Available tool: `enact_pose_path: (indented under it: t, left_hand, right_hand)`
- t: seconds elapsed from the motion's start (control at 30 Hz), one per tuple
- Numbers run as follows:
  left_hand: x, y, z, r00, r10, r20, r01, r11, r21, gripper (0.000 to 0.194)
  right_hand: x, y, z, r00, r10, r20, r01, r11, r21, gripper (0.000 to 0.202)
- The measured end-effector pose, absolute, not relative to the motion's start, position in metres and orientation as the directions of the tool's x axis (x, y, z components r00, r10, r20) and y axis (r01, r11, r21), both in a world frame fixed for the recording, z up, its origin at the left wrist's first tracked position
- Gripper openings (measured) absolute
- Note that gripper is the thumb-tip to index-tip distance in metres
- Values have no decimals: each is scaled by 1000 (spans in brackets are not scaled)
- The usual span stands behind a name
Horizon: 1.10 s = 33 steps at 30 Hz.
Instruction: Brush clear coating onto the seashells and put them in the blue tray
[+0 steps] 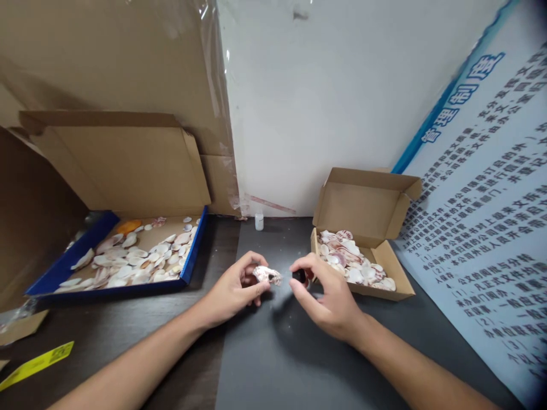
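Over the dark table, my left hand (239, 285) is closed around a white, speckled seashell (265, 274), pinching it between thumb and fingers. A dark spot shows on the shell's side. My right hand (327, 290) pinches a small black cap (299, 277), partly hidden by the fingers. Something thin and pale seems to reach from the cap toward the shell, too faint to make out; I cannot tell if it touches. Beyond both hands, a small white bottle (258, 221) stands upright near the wall.
At the left, an open blue-sided cardboard box (186, 273) holds many loose shells. To the right stands a smaller open brown box (405, 287) with more shells. A yellow label strip (38, 364) lies front left. A printed poster (482, 228) lines the right side.
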<state>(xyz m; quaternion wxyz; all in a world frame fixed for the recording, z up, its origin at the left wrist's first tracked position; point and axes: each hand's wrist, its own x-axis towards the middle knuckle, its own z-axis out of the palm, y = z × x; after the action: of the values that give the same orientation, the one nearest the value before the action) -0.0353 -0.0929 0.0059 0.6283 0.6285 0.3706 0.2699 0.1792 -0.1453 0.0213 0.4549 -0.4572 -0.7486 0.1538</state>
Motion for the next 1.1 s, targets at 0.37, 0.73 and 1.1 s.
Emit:
enact_pose_path:
  t: [0.37,0.73,1.1]
  left_hand:
    - [-37,-94,8,580,813,-53,81,8,997,35]
    - [-36,-92,5,562,820,-113,66,92,994,41]
    - [-35,-91,6,553,827,-106,57,90,994,41]
  right_hand:
    - [179,-146,20,-127,834,538,584,501,-639,9]
    - [179,-145,19,-176,835,521,561,520,-644,9]
    - [178,-147,21,-172,824,540,563,532,-632,10]
